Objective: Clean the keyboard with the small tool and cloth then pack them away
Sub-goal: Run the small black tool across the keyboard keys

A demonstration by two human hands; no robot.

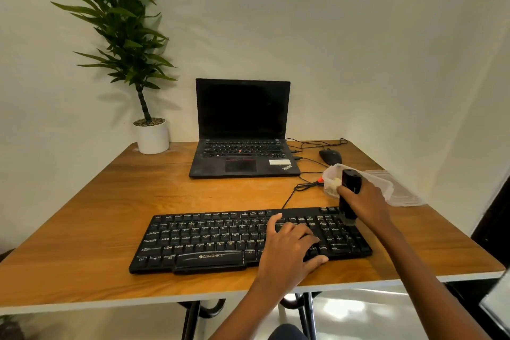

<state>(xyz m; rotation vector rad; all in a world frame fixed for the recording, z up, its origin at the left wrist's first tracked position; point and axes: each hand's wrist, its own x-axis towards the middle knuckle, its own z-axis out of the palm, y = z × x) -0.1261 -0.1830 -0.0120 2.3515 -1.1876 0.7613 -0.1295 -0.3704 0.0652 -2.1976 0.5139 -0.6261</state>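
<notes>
Taking the wooden table as our dial, with six o'clock at its pale-edged near side, we meet the left hand first, at about five o'clock. It lies flat, fingers spread and relaxed across the right-hand keys of the keyboard, with the thumb on the front edge.

The keyboard is black, matte plastic, long and low, and sits between the centre and six o'clock. "ZEBRONICS" is printed in white on its space bar, and we can read "Ctrl" and "Alt" on the bottom row.

At four o'clock the right hand is wrapped round the small tool, a black, blocky, upright handle. Its lower end touches the keys at the keyboard's far right corner.

Just behind that hand, at three o'clock, stands a clear plastic container with a pale wad inside. Whether this is the cloth we cannot tell. A clear lid lies beside the container.

Thin black cables trail toward one o'clock, where a black mouse rests. At twelve o'clock an open laptop with a dark screen bears "ThinkPad" on its palm rest and a white sticker too small to read. At eleven o'clock a smooth white pot holds a leafy plant.
</notes>
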